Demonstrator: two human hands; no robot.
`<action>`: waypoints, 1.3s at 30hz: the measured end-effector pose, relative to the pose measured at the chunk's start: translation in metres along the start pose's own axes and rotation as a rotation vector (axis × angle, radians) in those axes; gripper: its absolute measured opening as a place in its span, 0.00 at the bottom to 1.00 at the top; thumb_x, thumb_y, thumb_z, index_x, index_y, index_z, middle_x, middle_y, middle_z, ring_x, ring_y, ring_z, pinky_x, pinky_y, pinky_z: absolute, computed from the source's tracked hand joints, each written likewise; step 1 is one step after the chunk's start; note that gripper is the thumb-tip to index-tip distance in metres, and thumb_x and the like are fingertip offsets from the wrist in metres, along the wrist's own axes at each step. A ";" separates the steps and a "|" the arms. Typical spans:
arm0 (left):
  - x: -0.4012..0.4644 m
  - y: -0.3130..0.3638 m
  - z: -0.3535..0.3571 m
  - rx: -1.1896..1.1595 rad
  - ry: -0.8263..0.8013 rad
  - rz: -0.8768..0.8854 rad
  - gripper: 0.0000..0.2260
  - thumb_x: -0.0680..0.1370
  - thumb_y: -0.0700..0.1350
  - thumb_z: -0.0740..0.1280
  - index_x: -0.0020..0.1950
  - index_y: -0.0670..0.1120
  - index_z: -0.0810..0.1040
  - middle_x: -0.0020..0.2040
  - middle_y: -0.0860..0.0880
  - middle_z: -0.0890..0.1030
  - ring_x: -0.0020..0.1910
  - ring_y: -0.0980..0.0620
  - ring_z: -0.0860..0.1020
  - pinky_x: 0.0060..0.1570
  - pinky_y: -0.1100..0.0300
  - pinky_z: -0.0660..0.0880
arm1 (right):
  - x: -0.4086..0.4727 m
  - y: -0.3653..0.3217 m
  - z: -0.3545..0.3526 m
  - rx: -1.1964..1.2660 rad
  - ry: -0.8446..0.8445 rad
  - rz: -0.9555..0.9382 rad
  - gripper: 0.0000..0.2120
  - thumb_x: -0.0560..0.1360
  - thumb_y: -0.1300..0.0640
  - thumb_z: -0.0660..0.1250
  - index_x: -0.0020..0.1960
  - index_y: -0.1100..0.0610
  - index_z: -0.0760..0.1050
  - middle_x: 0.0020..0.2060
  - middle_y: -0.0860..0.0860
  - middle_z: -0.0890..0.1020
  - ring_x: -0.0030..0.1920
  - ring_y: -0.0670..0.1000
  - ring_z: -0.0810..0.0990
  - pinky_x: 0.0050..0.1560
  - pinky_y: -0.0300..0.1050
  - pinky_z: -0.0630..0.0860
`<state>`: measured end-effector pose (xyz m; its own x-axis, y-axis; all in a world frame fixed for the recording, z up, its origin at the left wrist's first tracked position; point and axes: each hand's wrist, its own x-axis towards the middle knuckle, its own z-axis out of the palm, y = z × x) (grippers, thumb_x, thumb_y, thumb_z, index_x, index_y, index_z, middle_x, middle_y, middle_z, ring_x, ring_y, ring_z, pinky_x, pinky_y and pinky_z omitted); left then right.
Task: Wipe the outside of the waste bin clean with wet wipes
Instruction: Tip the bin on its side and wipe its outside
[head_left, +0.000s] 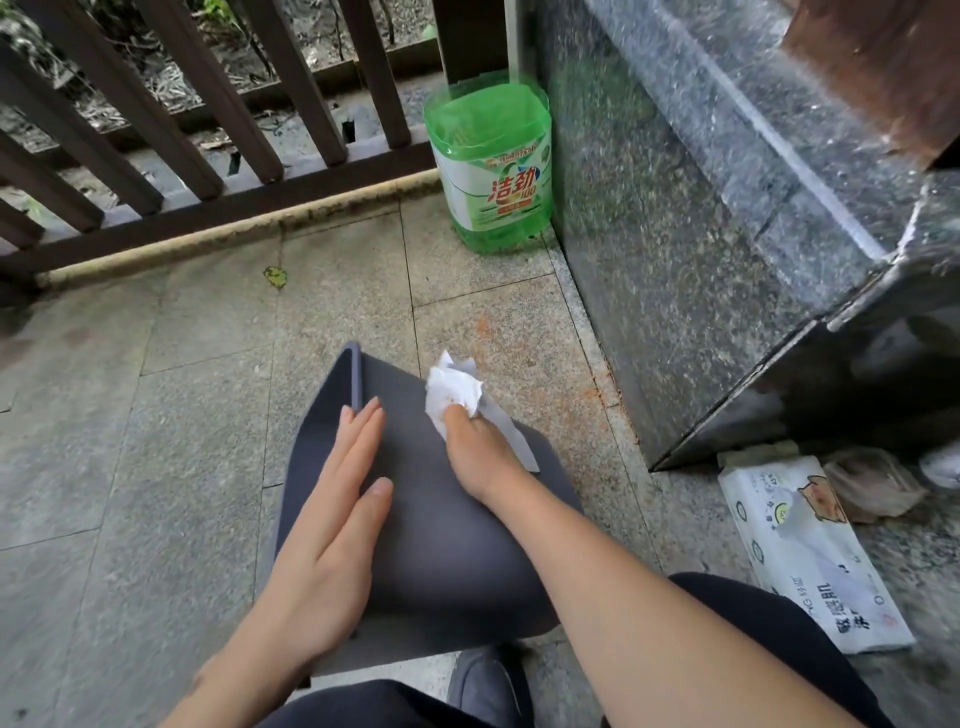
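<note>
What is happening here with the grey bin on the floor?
A person is cleaning a grey waste bin that lies on its side on the tiled floor. The left hand rests flat on the bin to steady it. The right hand presses a crumpled white wet wipe against its outer wall. The wipes pack lies to the right.

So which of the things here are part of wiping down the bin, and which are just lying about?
Part of the job:
bin
wipe, in the right hand
left hand, flat on the bin
wipes pack

Lying about:
green bottle in the corner
leaf on the floor
crumpled brown bag beside the pack
</note>
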<state>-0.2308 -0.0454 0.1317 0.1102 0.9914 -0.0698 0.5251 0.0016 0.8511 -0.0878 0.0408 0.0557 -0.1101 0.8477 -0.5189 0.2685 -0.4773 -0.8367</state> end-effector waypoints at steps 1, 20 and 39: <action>-0.001 -0.002 -0.001 -0.007 0.032 -0.024 0.24 0.83 0.36 0.59 0.77 0.52 0.64 0.79 0.63 0.60 0.77 0.69 0.52 0.70 0.76 0.50 | 0.006 0.006 -0.002 -0.019 0.036 0.035 0.22 0.82 0.46 0.48 0.70 0.51 0.71 0.52 0.49 0.79 0.44 0.48 0.71 0.43 0.40 0.62; 0.017 -0.007 -0.012 0.002 -0.218 0.019 0.23 0.85 0.36 0.55 0.80 0.43 0.56 0.81 0.51 0.57 0.81 0.53 0.54 0.78 0.57 0.53 | -0.057 -0.014 0.026 0.118 -0.076 -0.374 0.20 0.79 0.51 0.51 0.66 0.51 0.73 0.62 0.49 0.79 0.62 0.45 0.74 0.59 0.29 0.68; 0.001 0.010 -0.003 0.009 -0.044 -0.060 0.28 0.83 0.32 0.57 0.79 0.53 0.59 0.79 0.65 0.57 0.75 0.72 0.53 0.70 0.78 0.49 | -0.031 0.075 0.002 -0.075 0.337 0.308 0.21 0.82 0.53 0.52 0.68 0.63 0.71 0.66 0.60 0.75 0.68 0.60 0.71 0.70 0.47 0.61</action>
<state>-0.2276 -0.0437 0.1414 0.1151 0.9830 -0.1431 0.5397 0.0591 0.8398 -0.0660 -0.0221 0.0085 0.2992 0.7033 -0.6449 0.3100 -0.7108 -0.6314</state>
